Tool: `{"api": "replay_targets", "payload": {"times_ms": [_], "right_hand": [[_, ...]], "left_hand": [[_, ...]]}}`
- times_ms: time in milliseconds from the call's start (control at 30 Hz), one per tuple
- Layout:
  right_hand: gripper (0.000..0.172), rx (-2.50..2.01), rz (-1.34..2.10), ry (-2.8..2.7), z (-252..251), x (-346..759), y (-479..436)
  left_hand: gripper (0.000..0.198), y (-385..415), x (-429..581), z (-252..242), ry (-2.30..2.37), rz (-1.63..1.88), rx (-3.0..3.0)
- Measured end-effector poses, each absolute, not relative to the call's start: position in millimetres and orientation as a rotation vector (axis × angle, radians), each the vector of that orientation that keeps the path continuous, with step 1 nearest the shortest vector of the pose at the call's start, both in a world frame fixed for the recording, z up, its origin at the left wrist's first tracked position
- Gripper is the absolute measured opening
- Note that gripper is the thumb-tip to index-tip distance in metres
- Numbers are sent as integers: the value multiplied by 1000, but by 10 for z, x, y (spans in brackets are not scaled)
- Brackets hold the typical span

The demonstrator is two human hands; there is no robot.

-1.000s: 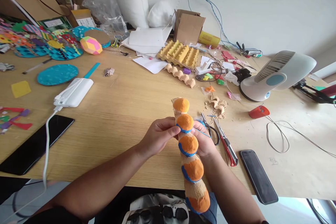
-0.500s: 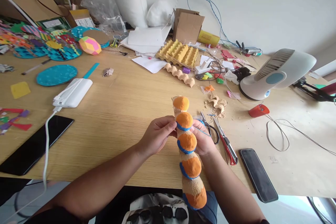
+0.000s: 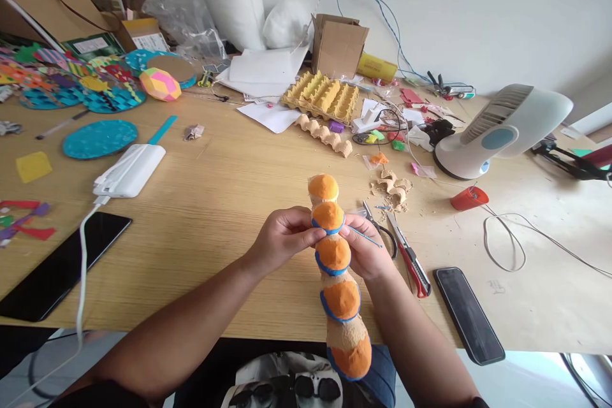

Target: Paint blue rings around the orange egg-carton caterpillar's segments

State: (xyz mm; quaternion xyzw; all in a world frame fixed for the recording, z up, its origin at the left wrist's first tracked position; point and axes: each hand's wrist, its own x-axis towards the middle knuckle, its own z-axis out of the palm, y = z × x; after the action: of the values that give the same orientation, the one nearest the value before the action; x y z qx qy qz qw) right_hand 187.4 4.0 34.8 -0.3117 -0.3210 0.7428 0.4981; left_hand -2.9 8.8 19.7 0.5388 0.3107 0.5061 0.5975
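A strip of egg carton [image 3: 347, 333] stands lengthwise in front of me, its row of bumps covered in orange clay. Thin blue clay edging [image 3: 340, 318] curves around the base of most bumps; the farthest bump [image 3: 323, 187] shows none. My left hand [image 3: 285, 237] pinches the strip at the second bump from the far end, thumb against the blue edging. On the opposite side, my right hand [image 3: 368, 247] grips the same bump with thumb and fingers. From it a loose thin blue clay strand [image 3: 364, 236] trails to the right. Fingers behind the strip are hidden.
Scissors [image 3: 389, 239] and a red utility knife [image 3: 414, 262] lie beside my right hand, with a phone [image 3: 468, 315] farther right. Carton scraps [image 3: 394, 188], a yellow egg tray [image 3: 320, 97] and a white fan [image 3: 497, 131] stand beyond. A power bank [image 3: 131, 170] sits left.
The egg carton strip has shifted slightly left in my hands. My left thumb has come farther across the second bump's blue edging, and my right hand has moved left with the strip.
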Motion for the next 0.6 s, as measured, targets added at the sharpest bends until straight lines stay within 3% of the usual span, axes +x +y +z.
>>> {"api": "replay_targets", "payload": {"times_ms": [267, 600], "right_hand": [[26, -725, 1780, -708, 350, 1892, 33], [26, -772, 1736, -843, 266, 1862, 32]], "left_hand": [[39, 20, 117, 176, 521, 1079, 868], [35, -27, 200, 215, 622, 1028, 621]]}}
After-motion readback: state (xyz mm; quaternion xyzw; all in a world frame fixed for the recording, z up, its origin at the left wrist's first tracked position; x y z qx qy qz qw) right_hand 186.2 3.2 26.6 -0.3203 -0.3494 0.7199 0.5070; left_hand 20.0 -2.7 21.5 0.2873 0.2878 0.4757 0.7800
